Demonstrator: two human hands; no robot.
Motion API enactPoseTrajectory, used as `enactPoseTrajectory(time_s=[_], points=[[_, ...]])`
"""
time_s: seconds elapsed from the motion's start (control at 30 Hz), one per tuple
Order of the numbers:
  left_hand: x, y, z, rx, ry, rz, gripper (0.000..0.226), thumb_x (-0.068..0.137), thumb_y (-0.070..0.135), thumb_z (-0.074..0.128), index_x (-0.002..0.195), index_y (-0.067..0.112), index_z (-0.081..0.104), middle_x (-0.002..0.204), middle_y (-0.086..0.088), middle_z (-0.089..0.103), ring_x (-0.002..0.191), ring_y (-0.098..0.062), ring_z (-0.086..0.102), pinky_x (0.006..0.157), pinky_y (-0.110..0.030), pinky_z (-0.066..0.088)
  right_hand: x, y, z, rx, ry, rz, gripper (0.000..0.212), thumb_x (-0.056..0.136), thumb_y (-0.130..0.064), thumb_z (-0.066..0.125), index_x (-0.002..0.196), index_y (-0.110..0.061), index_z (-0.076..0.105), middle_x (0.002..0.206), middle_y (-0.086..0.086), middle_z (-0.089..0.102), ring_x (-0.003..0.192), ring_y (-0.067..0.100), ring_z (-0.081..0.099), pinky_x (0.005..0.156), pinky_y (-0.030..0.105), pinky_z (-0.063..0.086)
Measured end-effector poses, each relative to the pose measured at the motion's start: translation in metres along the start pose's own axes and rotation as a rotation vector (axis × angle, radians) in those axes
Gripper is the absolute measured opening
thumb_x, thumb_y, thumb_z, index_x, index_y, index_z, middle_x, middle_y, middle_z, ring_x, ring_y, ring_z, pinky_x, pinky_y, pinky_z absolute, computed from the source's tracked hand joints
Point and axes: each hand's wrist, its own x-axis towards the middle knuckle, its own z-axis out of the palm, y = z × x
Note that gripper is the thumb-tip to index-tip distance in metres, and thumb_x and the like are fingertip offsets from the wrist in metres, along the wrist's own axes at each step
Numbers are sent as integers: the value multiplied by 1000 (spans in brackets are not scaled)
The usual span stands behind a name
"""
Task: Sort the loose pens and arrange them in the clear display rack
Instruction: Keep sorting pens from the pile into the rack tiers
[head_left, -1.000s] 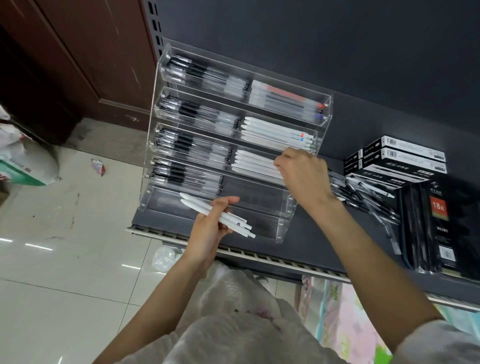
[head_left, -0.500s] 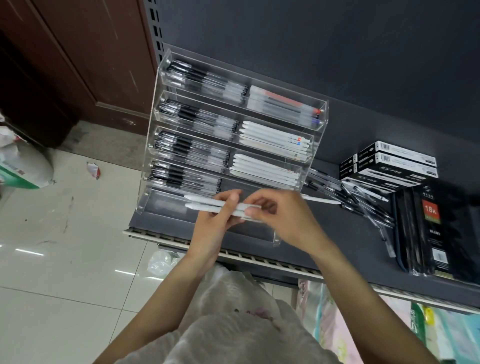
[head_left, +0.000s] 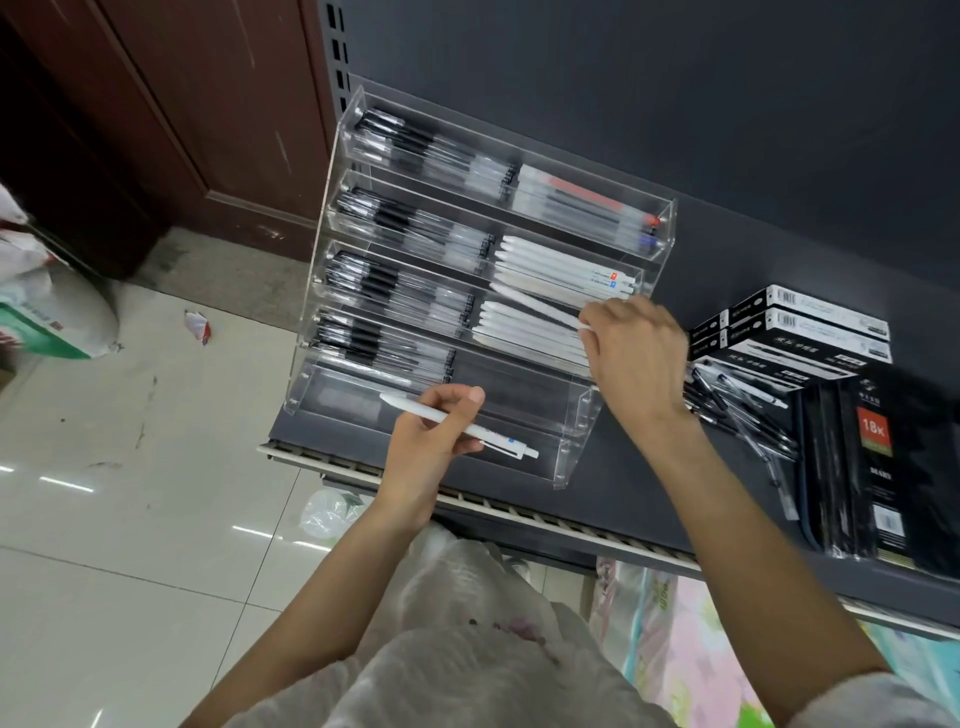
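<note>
A clear tiered display rack (head_left: 574, 434) stands on a dark shelf, its left compartments full of black pens (head_left: 395, 291) and its right ones holding white pens (head_left: 561, 270). My right hand (head_left: 631, 353) pinches a white pen (head_left: 535, 306) by its end, the pen slanting over the third tier's right compartment. My left hand (head_left: 431, 441) grips one white pen (head_left: 462, 428) in front of the lowest tiers, which look bare on the right. Loose dark pens (head_left: 737, 410) lie in a pile on the shelf right of the rack.
Black-and-white pen boxes (head_left: 800, 327) and black wrapped notebooks (head_left: 878, 457) sit at the shelf's right. The shelf's front rail (head_left: 519, 512) runs below my hands. A tiled floor, a brown wooden door and a sack lie to the left.
My right hand took one white pen from the bunch in my left hand and carried it up to the third tier. My left hand now holds a single pen.
</note>
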Motion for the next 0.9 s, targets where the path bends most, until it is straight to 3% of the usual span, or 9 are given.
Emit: enactPoseTrajectory(time_s=[0.1, 0.23, 0.33, 0.4, 0.5, 0.7, 0.83, 0.9], points=[[0, -1, -2, -4, 8, -4, 7, 88, 21, 63, 84, 15, 62, 69, 4, 48, 61, 0, 54, 60, -15, 49, -2, 4, 1, 193, 37, 64, 9, 72, -8, 74, 74, -13, 67, 68, 2, 65, 65, 23, 62, 46, 30, 51], [-1, -1, -3, -5, 8, -17, 7, 87, 22, 63, 85, 16, 63, 66, 9, 53, 63, -2, 55, 62, -16, 50, 1, -2, 1, 39, -68, 72, 19, 65, -3, 79, 59, -11, 62, 56, 2, 56, 41, 21, 52, 41, 17, 32], [0, -1, -3, -9, 3, -28, 7, 87, 22, 63, 84, 16, 63, 65, 12, 54, 63, -2, 55, 62, -16, 50, 4, -6, 1, -61, -146, 80, 25, 55, -1, 82, 56, -13, 61, 54, 0, 54, 39, 18, 47, 42, 15, 25], [0, -1, -3, -13, 6, -38, 7, 88, 20, 62, 83, 16, 63, 67, 8, 52, 62, -2, 55, 61, -16, 50, 7, -6, -1, -123, -174, 91, 21, 62, -5, 80, 59, -16, 62, 56, -1, 55, 42, 15, 39, 43, 17, 23], [1, -1, -3, -22, 3, -46, 7, 89, 18, 61, 82, 16, 62, 68, 7, 51, 60, -1, 55, 61, -15, 50, 9, -2, 2, -82, -170, 74, 14, 77, -9, 68, 66, -16, 64, 62, -1, 58, 49, 16, 44, 46, 20, 29], [1, -3, -2, -9, -11, -63, 8, 89, 19, 62, 81, 16, 62, 67, 12, 55, 62, 1, 56, 62, -15, 50, 2, 0, 7, -3, -120, 51, 14, 79, -8, 65, 66, -15, 63, 64, -1, 59, 52, 18, 54, 46, 20, 31], [2, -4, -1, -14, -11, -71, 7, 89, 19, 62, 82, 15, 63, 70, 13, 56, 63, 3, 57, 62, -15, 50, -6, 0, -8, 202, 114, -25, 9, 80, -13, 71, 72, -14, 67, 67, -1, 63, 58, 17, 59, 44, 23, 45], [3, -5, -2, -12, -2, -60, 7, 89, 20, 62, 84, 15, 63, 71, 10, 55, 63, 2, 57, 62, -15, 50, -21, -6, -19, 313, 130, -119, 6, 84, -15, 69, 78, -15, 68, 73, -2, 65, 62, 14, 60, 49, 24, 49]])
